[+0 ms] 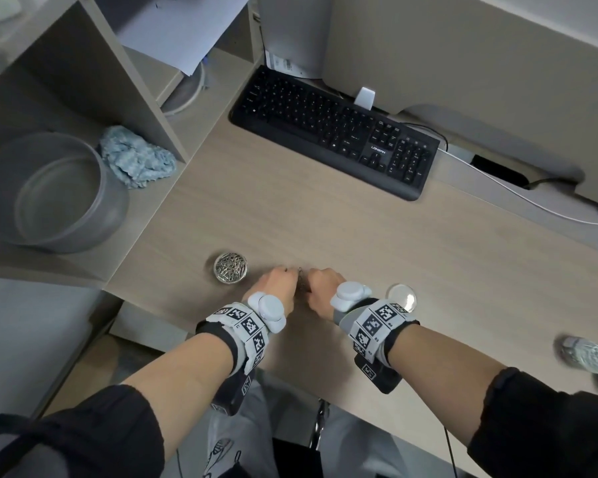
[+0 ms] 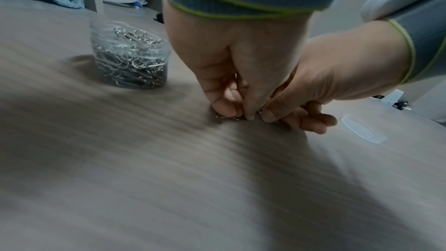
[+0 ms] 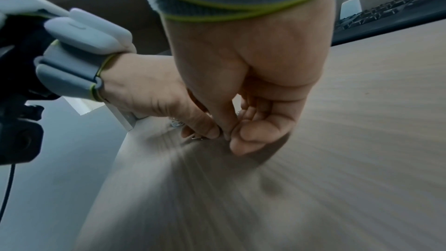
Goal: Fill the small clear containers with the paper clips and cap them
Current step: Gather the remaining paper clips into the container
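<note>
A small clear container [image 1: 230, 267] [image 2: 130, 56], uncapped and holding several silver paper clips, stands on the desk to the left of my hands. My left hand [image 1: 288, 273] [image 2: 235, 114] and right hand [image 1: 314, 276] [image 3: 226, 135] meet fingertip to fingertip on the desktop. Both have curled fingers that pinch a small bunch of loose paper clips [image 1: 301, 280] [image 2: 223, 117] [image 3: 196, 137], mostly hidden under the fingers. A clear round lid [image 1: 402, 297] [image 2: 363, 128] lies flat just right of my right wrist.
A black keyboard [image 1: 332, 129] [image 3: 386, 16] lies at the back of the desk. A grey bowl [image 1: 49, 194] and a blue cloth [image 1: 135, 157] sit in the shelf at left. Blurred clear containers [image 1: 584, 355] lie at the right edge. The desk's front edge runs under my wrists.
</note>
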A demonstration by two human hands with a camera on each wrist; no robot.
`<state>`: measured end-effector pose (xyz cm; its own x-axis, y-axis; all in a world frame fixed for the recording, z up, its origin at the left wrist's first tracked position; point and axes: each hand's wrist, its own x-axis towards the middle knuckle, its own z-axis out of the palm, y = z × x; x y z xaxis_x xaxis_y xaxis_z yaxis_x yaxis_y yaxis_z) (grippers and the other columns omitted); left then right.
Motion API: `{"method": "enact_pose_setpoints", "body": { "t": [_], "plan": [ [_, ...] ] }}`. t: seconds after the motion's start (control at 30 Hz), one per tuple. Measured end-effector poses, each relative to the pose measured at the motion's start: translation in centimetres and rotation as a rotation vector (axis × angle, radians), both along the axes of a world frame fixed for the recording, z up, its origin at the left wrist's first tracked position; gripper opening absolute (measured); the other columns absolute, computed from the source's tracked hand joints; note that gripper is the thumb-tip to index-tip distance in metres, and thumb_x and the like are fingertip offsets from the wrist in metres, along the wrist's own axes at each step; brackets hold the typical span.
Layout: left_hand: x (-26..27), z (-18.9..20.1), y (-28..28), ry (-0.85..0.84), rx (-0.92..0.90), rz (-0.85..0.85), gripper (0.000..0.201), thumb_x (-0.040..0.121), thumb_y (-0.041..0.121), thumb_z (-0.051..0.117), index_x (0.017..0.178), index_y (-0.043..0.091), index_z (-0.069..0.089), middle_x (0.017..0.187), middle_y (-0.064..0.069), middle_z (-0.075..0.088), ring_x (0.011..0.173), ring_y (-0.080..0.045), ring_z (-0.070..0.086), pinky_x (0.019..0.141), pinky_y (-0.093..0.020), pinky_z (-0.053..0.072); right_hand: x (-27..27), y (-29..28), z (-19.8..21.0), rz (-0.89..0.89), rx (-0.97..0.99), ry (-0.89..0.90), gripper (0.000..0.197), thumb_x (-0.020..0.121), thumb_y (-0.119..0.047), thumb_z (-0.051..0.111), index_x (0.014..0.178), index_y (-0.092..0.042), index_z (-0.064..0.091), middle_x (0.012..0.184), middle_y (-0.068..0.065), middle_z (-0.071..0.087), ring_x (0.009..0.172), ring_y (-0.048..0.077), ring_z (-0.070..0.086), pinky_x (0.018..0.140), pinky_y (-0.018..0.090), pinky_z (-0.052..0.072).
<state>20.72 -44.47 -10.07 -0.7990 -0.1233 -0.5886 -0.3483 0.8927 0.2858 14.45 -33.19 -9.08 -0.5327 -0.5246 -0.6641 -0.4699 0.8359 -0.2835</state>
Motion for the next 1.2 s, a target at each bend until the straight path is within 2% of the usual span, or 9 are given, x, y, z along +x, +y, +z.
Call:
{"method": "enact_pose_setpoints", "body": {
  "t": [0.27, 0.37, 0.47, 0.6, 0.73, 0.83, 0.9, 1.1, 1.2],
  "plan": [
    [-0.1, 0.9, 0.3, -0.031, -0.078, -0.103, 0.025, 0.09, 0.01, 0.053, 0.114, 0.007, 0.057, 0.113, -0.014, 0.061, 0.1, -0.036, 0.063, 0.075, -0.038, 0.05, 0.1, -0.1, 0.5, 0.006, -0.007, -0.006, 0.022, 0.088, -0.008, 0.049, 0.106, -0.011, 0.061, 0.1, 0.013, 0.067, 0.075, 0.031, 0.054, 0.065, 0.032, 0.044],
    [0.2, 1.0, 0.1, -0.037, -0.072, -0.104, 0.024, 0.09, 0.012, 0.052, 0.113, 0.007, 0.058, 0.112, -0.015, 0.061, 0.099, -0.036, 0.063, 0.075, -0.039, 0.051, 0.0, 0.1, 0.5, 0.032, -0.023, 0.004, 0.022, 0.087, -0.012, 0.05, 0.106, -0.014, 0.061, 0.1, 0.012, 0.068, 0.083, 0.033, 0.063, 0.07, 0.035, 0.051],
    [0.5, 1.2, -0.4, -0.034, -0.067, -0.086, 0.024, 0.089, 0.012, 0.053, 0.112, 0.007, 0.059, 0.112, -0.014, 0.061, 0.099, -0.036, 0.063, 0.075, -0.038, 0.048, -0.1, 0.1, 0.4, 0.092, -0.019, 0.014, 0.026, 0.088, -0.011, 0.049, 0.112, -0.011, 0.06, 0.105, 0.012, 0.068, 0.091, 0.034, 0.065, 0.072, 0.033, 0.052],
    [0.9, 1.6, -1.3, 0.0, -0.052, -0.033, 0.026, 0.089, 0.015, 0.051, 0.113, 0.007, 0.059, 0.114, -0.015, 0.061, 0.102, -0.037, 0.062, 0.075, -0.036, 0.046, -0.5, -0.3, 0.9, 0.119, 0.013, 0.018, 0.026, 0.089, -0.01, 0.049, 0.111, -0.012, 0.061, 0.106, 0.011, 0.067, 0.079, 0.031, 0.059, 0.067, 0.03, 0.045],
    [1.3, 3.0, -2.7, 0.093, 0.029, 0.086, 0.022, 0.088, 0.018, 0.053, 0.107, 0.012, 0.063, 0.108, -0.013, 0.064, 0.096, -0.035, 0.062, 0.075, -0.034, 0.049, -0.9, -1.5, 2.0, 0.063, -0.042, -0.02, 0.008, 0.085, -0.019, 0.051, 0.088, -0.026, 0.053, 0.1, 0.01, 0.064, 0.076, 0.029, 0.053, 0.067, 0.03, 0.043],
    [1.5, 4.4, -4.8, 0.159, 0.083, 0.253, 0.016, 0.086, 0.018, 0.054, 0.098, 0.016, 0.065, 0.098, -0.007, 0.069, 0.091, -0.031, 0.062, 0.078, -0.035, 0.052, -1.1, -3.8, 3.2, 0.017, -0.156, -0.036, 0.022, 0.083, -0.019, 0.054, 0.068, -0.027, 0.04, 0.083, 0.004, 0.058, 0.073, 0.028, 0.054, 0.063, 0.029, 0.042],
    [1.9, 5.0, -7.0, 0.189, 0.09, 0.335, 0.013, 0.086, 0.017, 0.056, 0.095, 0.017, 0.066, 0.093, -0.003, 0.07, 0.09, -0.028, 0.063, 0.079, -0.033, 0.052, -1.1, -5.8, 3.8, -0.007, -0.229, -0.044, 0.026, 0.079, -0.019, 0.056, 0.062, -0.026, 0.038, 0.079, 0.002, 0.061, 0.074, 0.029, 0.057, 0.065, 0.032, 0.048],
    [3.7, 4.5, -11.2, 0.234, 0.084, 0.403, 0.016, 0.086, 0.009, 0.063, 0.1, 0.013, 0.068, 0.097, -0.006, 0.069, 0.09, -0.025, 0.063, 0.082, -0.033, 0.051, 0.0, -10.1, 4.3, 0.041, -0.25, -0.064, 0.019, 0.079, -0.013, 0.058, 0.068, -0.022, 0.045, 0.077, 0.003, 0.059, 0.074, 0.027, 0.055, 0.062, 0.029, 0.039],
    [4.1, 4.2, -10.9, 0.261, 0.082, 0.373, 0.02, 0.083, 0.008, 0.066, 0.104, 0.011, 0.065, 0.101, -0.006, 0.064, 0.09, -0.026, 0.061, 0.081, -0.033, 0.049, 0.5, -10.7, 4.0, 0.07, -0.218, -0.078, 0.006, 0.082, -0.012, 0.058, 0.08, -0.017, 0.057, 0.086, 0.008, 0.066, 0.082, 0.029, 0.062, 0.066, 0.03, 0.046]
  ]
}}
